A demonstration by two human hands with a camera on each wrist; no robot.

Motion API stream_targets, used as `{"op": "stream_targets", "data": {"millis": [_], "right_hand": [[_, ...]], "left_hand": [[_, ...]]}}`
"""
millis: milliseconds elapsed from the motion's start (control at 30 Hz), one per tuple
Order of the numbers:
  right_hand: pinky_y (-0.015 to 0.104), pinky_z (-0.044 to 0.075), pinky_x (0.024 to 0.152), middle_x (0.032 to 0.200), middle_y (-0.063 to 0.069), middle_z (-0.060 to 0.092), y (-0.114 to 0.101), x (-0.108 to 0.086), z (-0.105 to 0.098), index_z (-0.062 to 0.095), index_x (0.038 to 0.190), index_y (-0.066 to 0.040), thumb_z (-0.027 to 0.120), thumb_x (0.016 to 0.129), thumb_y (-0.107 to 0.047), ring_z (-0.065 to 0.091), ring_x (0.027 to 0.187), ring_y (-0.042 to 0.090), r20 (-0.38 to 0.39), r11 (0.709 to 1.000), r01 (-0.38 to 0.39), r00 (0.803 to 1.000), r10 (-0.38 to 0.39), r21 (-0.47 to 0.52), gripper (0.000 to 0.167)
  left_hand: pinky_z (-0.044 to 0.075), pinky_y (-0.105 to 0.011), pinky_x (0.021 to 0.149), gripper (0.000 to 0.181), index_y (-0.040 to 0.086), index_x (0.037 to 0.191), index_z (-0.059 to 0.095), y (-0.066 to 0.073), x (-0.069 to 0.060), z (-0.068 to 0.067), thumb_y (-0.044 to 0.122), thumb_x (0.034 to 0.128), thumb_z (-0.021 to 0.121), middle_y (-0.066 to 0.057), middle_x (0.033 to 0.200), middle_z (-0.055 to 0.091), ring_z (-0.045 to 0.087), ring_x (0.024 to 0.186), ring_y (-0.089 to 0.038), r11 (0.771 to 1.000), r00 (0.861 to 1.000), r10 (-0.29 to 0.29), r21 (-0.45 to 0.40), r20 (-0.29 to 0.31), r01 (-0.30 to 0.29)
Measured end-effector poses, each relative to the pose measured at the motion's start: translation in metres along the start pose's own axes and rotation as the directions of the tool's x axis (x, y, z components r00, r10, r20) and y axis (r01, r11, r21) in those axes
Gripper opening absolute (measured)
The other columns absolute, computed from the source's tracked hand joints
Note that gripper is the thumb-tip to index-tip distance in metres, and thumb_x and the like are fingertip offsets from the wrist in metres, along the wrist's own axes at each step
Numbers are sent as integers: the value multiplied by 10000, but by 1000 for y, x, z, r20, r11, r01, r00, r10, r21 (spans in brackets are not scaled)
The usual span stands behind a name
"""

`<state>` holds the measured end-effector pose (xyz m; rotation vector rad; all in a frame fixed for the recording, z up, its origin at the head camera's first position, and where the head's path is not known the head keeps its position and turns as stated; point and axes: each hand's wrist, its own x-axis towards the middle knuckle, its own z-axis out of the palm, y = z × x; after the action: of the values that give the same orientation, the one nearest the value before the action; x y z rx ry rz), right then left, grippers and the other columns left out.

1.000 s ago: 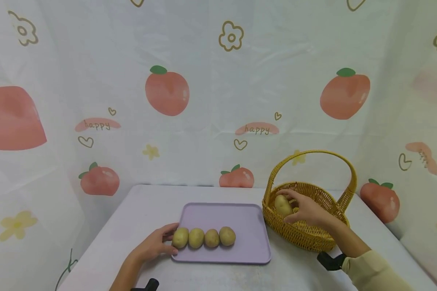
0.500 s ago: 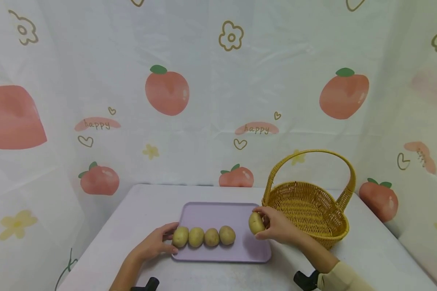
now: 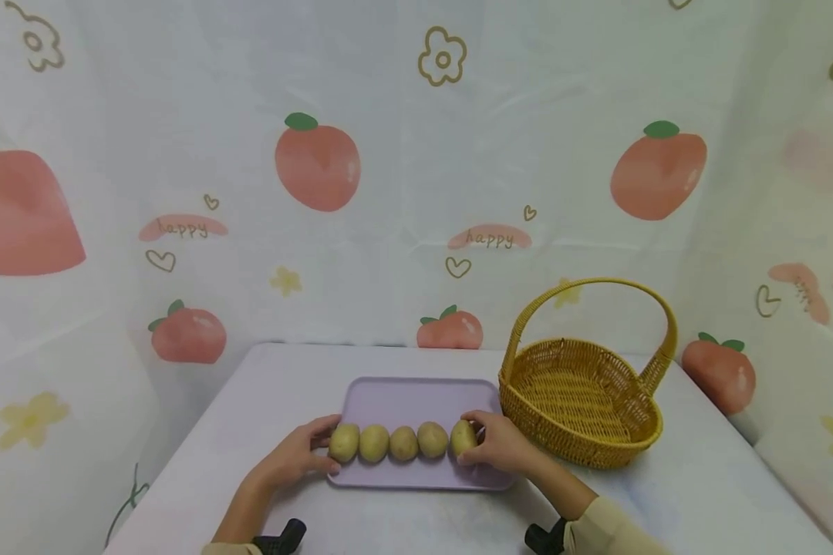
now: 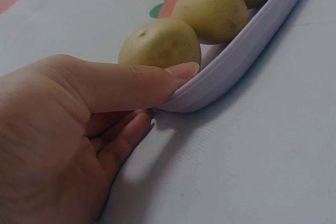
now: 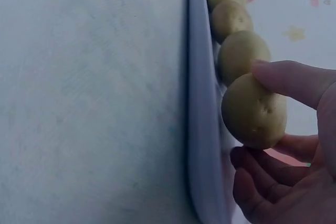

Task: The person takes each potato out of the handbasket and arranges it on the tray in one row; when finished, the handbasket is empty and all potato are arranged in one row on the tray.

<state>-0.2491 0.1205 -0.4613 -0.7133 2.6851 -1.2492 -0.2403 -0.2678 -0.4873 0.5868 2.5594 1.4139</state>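
Observation:
A lavender tray [image 3: 423,393] lies on the table with several potatoes in a row along it. My left hand [image 3: 297,455] grips the tray's left end. In the left wrist view its thumb [image 4: 142,83] lies over the rim beside the end potato [image 4: 160,45], and its fingers sit lower, partly hidden. At the row's right end my right hand [image 3: 503,445] pinches a potato [image 3: 463,438] between thumb and fingers. The right wrist view has this held potato [image 5: 254,109] close beside its neighbour [image 5: 242,56]; whether it touches the tray bottom cannot be told.
A yellow wicker basket [image 3: 576,447] with a tall arched handle [image 3: 597,280] stands right of the tray, with nothing inside it. White table surface [image 3: 305,366] surrounds both. A curtain printed with fruit [image 3: 319,168] hangs behind the table.
My right hand has carried the potato from over the basket leftward and down to the right end of the row on the tray. The left hand has stayed at the tray's left end.

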Motion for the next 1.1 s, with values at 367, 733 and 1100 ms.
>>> {"op": "stream_targets", "data": {"millis": [367,733,1100], "right_hand": [[254,493,614,1025,91,629,-1,-4,2,542,1312,71,850,725,-234,585,765,134,13,999,3,1000,-3,-32,729],[237,518,581,1104,181,601,1,-40,-31,564,1305,6,819,782,-208,593,738,100,-100,995,83,991,-88,-55,620],[233,532,551,1010,43,677,11,-102,-89,681,1119,-72,818,764,-98,611,742,31,-373,952,165,892,-256,-260,381]], "left_hand": [[391,-532,1045,881,-101,1424,377,-1,-1,2,131,712,842,-308,1422,417,541,1186,-411,1000,1000,-25,2,-11,25],[380,-543,1047,872,-105,1419,378,3,-11,4,108,707,833,-317,1433,398,541,1188,-415,999,999,-39,-22,-16,38],[407,-485,1027,823,-143,1415,348,-3,-31,-4,104,771,797,-373,1366,434,479,1217,-505,994,1000,5,-108,9,-4]]}}
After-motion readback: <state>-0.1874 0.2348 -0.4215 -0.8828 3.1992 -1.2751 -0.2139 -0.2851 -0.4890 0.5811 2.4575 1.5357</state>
